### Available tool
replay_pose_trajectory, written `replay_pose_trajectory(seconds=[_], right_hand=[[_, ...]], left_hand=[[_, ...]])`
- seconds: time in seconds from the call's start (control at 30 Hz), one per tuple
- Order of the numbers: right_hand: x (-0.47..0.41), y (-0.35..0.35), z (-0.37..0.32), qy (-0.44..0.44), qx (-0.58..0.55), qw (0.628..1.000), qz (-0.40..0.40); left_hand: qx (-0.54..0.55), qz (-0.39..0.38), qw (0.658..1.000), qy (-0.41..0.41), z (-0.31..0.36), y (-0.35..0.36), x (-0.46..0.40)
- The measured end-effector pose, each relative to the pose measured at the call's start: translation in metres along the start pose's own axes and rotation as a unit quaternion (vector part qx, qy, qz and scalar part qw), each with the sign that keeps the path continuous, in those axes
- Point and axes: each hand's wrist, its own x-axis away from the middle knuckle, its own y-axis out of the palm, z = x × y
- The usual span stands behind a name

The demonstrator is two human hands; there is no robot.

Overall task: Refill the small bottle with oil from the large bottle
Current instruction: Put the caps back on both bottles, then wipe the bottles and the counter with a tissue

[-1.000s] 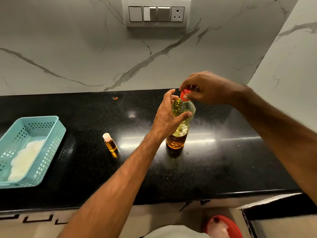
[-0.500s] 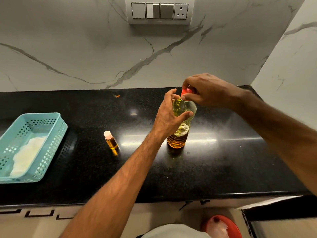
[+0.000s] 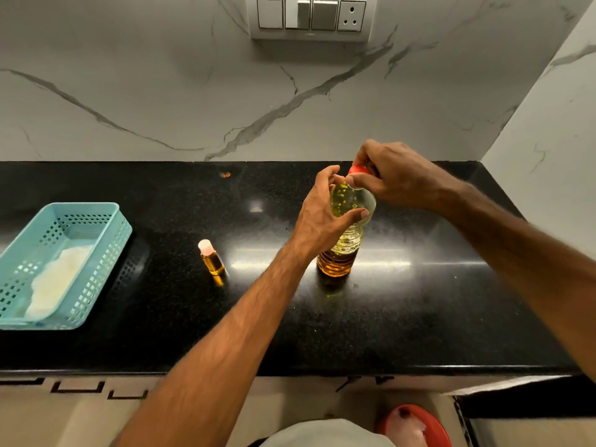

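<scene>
The large clear bottle stands upright on the black counter, with amber oil in its lower part. My left hand wraps around its shoulder. On top sits its red cap, pinched by the fingers of my right hand. To the left stands the small bottle, apart from both hands; it has a pale pink cap and amber oil inside.
A teal perforated basket with a white cloth in it sits at the counter's left end. A marble wall with a switch panel runs behind, and another wall closes the right side. A red tub is on the floor below.
Both hands have stayed on the large bottle and its cap. My right fingers have shifted slightly around the cap. The small bottle has not moved.
</scene>
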Motion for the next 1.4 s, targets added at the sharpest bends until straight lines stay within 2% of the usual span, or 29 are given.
replay_pose_trajectory(seconds=[0.27, 0.37, 0.53, 0.67, 0.77, 0.87, 0.97, 1.13, 1.27, 1.4], right_hand=[[0.007, 0.009, -0.001, 0.002, 0.025, 1.000, 0.018], [0.009, 0.012, -0.001, -0.004, 0.050, 0.998, 0.044], [0.008, 0.035, -0.038, -0.054, 0.023, 0.987, 0.151], [-0.005, 0.071, -0.096, -0.124, -0.036, 0.976, 0.173], [-0.029, 0.106, -0.154, -0.170, -0.081, 0.975, 0.119], [-0.061, 0.145, -0.212, -0.198, -0.130, 0.970, 0.057], [-0.096, 0.180, -0.272, -0.228, -0.152, 0.962, -0.010], [-0.153, 0.234, -0.350, -0.248, -0.133, 0.954, -0.104], [-0.196, 0.277, -0.386, -0.279, -0.057, 0.946, -0.154], [-0.219, 0.312, -0.415, -0.345, 0.035, 0.908, -0.237]], left_hand=[[0.025, -0.013, 0.999, -0.024, -0.002, -0.007, 0.009], [0.028, 0.009, 0.999, -0.040, -0.010, -0.022, 0.024], [-0.019, 0.141, 0.988, -0.051, -0.039, -0.086, 0.065], [-0.141, 0.309, 0.938, -0.070, -0.083, -0.162, 0.113], [-0.244, 0.342, 0.890, -0.178, -0.114, -0.218, 0.150], [-0.344, 0.273, 0.847, -0.299, -0.141, -0.253, 0.180], [-0.390, 0.207, 0.824, -0.354, -0.158, -0.262, 0.206], [-0.352, 0.218, 0.842, -0.346, -0.169, -0.264, 0.224], [-0.322, 0.214, 0.862, -0.327, -0.172, -0.263, 0.230], [-0.286, 0.220, 0.872, -0.331, -0.176, -0.264, 0.231]])
